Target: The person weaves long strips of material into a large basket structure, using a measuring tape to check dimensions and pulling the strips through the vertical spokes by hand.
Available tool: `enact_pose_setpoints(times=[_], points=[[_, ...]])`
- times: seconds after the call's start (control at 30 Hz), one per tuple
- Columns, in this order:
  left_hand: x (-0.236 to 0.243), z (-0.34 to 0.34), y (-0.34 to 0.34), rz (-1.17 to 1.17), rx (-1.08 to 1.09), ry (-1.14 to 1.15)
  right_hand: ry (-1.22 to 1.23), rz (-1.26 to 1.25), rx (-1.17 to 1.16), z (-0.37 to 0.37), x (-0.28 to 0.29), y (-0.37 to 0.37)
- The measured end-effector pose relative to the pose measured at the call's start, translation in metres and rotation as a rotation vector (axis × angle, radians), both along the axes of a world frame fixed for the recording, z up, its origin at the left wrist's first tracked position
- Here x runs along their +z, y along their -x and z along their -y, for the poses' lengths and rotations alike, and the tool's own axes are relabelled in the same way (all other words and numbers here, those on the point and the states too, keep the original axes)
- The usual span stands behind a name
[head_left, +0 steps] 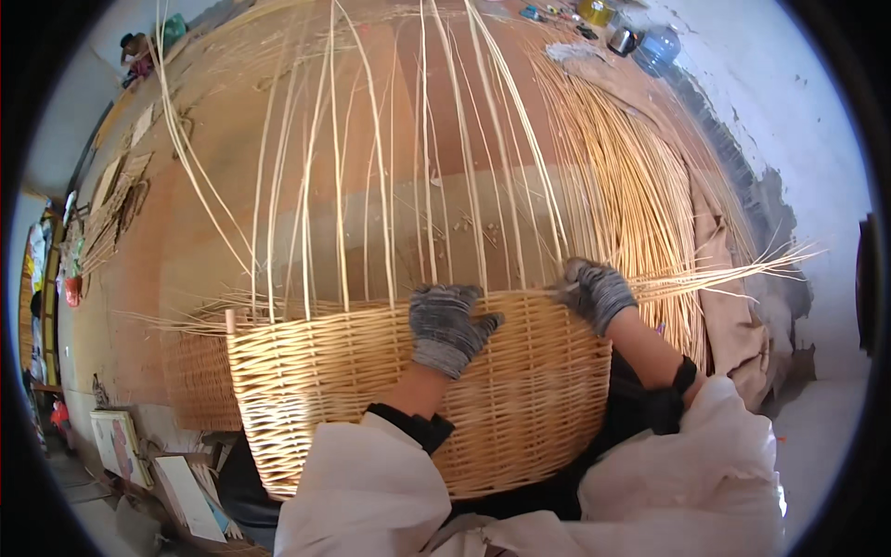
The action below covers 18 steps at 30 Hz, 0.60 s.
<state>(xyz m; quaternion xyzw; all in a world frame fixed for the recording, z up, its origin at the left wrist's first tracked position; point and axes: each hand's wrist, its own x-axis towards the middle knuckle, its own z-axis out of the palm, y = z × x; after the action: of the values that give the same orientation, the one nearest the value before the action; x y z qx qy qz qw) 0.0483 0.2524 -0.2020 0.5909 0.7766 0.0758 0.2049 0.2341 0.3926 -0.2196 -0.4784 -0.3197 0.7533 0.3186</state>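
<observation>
A half-woven wicker basket (520, 399) of pale yellow rods stands across my lap, its woven side toward me. Tall upright rods (339, 186) rise from its top edge and lean away. My left hand (449, 327), in a grey striped glove, grips that edge near the middle, fingers curled over it and thumb pointing right. At the right end of the edge is my right hand (597, 294), gloved the same way. Its fingers are curled and slightly blurred beside the last uprights, and what they pinch is hidden.
A thick bundle of loose rods (640, 186) lies on the right, beside brown cloth (729, 306). More rods (724, 278) stick out past my right hand. Far right stand a kettle (623, 40) and a clear plastic jug (657, 48). Another person (136, 56) is at the far left.
</observation>
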Motion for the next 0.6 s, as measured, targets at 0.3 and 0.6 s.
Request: enact_pose_setpoints(times=[0.3, 0.6], points=[[0.031, -0.076, -0.091, 0.021, -0.071, 0.290, -1.378, 1.087, 0.680, -0.097, 0.000, 0.036], [0.028, -0.031, -0.060, 0.095, -0.066, 0.192, -0.378, 0.380, 0.205, 0.052, 0.101, -0.110]])
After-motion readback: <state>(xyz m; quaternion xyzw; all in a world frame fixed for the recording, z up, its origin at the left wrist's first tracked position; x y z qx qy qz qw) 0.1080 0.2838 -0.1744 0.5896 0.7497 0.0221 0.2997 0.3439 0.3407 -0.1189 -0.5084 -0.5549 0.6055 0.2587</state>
